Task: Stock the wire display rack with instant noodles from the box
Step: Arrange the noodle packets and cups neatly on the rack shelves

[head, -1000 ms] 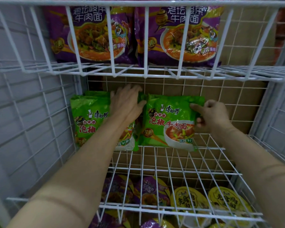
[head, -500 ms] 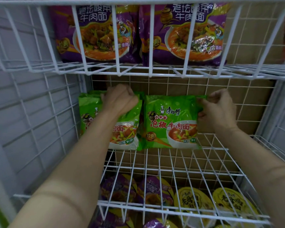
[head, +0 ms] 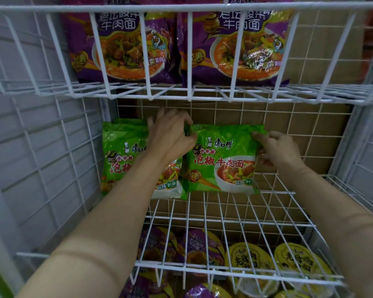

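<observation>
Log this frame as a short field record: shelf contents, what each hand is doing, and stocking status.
top shelf: two purple noodle packs standing side by side
middle shelf: left green stack; right green pack upright at the back
bottom shelf: purple packs and yellow bowl noodles
left hand: pinches the right green pack's top-left corner
right hand: grips its right edge
status: middle shelf front and right side unfilled

The single head-worn view looked forward and slightly down into the wire display rack (head: 202, 95) from close range, at about the height of its middle shelf. The upper shelf ran across the top of the frame, the lower one filled the bottom, and both forearms entered from the lower corners. Wide-angle bending curved the wires near the edges.
</observation>
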`<control>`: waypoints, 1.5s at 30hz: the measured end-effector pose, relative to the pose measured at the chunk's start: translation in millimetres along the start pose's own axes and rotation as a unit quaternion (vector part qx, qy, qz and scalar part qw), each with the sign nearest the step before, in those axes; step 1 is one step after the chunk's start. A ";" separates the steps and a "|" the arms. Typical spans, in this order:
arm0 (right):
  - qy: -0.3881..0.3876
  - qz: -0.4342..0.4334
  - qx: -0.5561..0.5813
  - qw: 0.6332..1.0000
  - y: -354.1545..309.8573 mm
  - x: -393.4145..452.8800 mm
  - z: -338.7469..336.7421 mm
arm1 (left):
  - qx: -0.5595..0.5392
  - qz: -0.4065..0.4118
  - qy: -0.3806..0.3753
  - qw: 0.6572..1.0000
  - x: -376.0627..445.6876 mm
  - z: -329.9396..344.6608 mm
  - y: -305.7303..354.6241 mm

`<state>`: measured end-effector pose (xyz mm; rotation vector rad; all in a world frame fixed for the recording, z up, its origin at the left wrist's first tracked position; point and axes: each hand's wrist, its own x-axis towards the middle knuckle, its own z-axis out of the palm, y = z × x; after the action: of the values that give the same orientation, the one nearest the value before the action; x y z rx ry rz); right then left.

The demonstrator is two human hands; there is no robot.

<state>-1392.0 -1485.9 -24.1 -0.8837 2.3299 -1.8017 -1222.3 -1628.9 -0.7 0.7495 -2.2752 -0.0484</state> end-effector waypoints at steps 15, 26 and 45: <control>0.100 -0.055 -0.092 0.989 -7.9 -4.2 -1.1 | -0.011 0.074 0.046 0.996 -4.6 8.4 3.8; -0.029 -0.054 -0.085 0.995 -14.9 -62.3 -28.5 | -0.161 0.171 -0.121 0.964 -64.1 -10.8 102.6; 0.043 0.100 -0.306 0.946 100.1 -224.4 -190.4 | -0.284 0.421 -0.296 0.809 -210.2 78.2 237.5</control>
<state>-1318.4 -1199.4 -119.6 -0.5787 2.9658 -1.0612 -1273.9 -1334.8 -132.9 -0.7170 -2.7438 -0.5800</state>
